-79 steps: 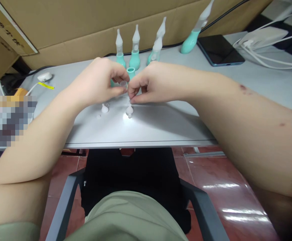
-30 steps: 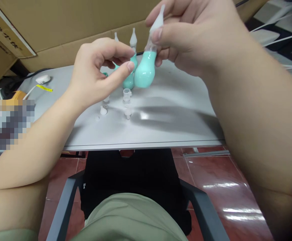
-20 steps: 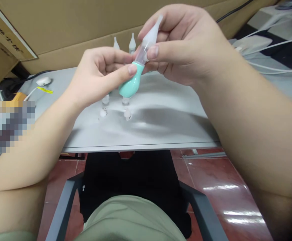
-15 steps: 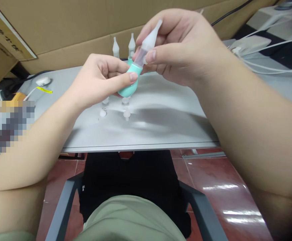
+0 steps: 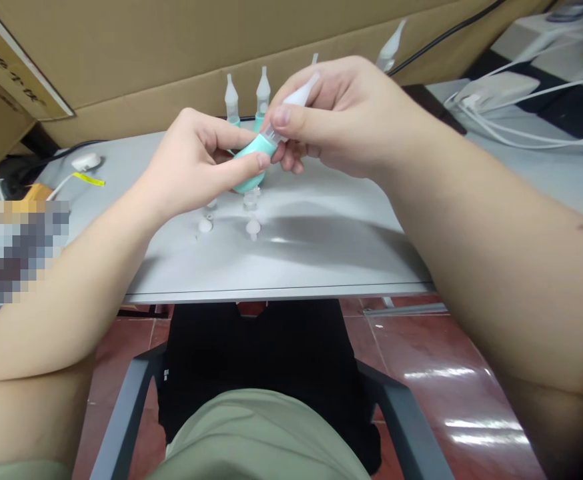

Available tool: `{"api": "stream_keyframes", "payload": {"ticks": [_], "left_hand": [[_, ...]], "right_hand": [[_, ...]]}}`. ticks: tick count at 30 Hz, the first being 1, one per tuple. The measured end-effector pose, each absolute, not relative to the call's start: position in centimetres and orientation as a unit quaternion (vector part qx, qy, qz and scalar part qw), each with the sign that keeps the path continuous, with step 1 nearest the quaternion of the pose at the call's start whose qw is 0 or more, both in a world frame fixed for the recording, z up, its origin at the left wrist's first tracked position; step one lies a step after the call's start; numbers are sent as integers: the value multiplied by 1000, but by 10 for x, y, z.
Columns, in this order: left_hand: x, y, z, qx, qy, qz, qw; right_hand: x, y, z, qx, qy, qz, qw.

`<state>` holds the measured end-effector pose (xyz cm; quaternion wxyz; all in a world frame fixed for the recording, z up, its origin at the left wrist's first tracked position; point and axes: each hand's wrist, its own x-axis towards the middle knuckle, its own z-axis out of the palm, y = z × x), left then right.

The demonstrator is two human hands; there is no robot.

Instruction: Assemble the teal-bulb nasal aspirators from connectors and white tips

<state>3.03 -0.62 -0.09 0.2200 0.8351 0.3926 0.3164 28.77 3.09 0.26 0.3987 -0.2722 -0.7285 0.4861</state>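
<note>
A nasal aspirator with a teal bulb [image 5: 251, 163], a clear middle section and a white tapered tip [image 5: 301, 92] is held between my hands, slanting up to the right. My left hand [image 5: 186, 160] is closed on the bulb, thumb on the near side. My right hand [image 5: 334, 113] grips the clear section and the tip's base, hiding part of both. Below them on the table lie a small white cone-shaped piece [image 5: 253, 227], another white piece [image 5: 205, 225] and a small clear part [image 5: 250, 202].
Behind my hands stand more nasal aspirators, one at the left [image 5: 232, 103], one beside it [image 5: 263, 93] and one at the far right [image 5: 391, 47]. Cardboard [image 5: 171, 60] walls the back of the grey table [image 5: 321, 267]. White cables [image 5: 521, 133] lie at the right.
My right hand has moved down, its thumb now at the tip's base. The aspirator leans further over to the right. More of the aspirators at the back right have come into view.
</note>
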Motion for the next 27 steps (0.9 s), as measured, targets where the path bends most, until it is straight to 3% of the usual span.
{"api": "stream_keyframes", "payload": {"ticks": [7, 27], "left_hand": [[25, -7, 1, 819, 364, 332, 295], [22, 2, -6, 783, 326, 384, 364]], "right_hand": [[288, 30, 3, -271, -710, 524, 383], [287, 61, -15, -165, -672, 626, 359]]}}
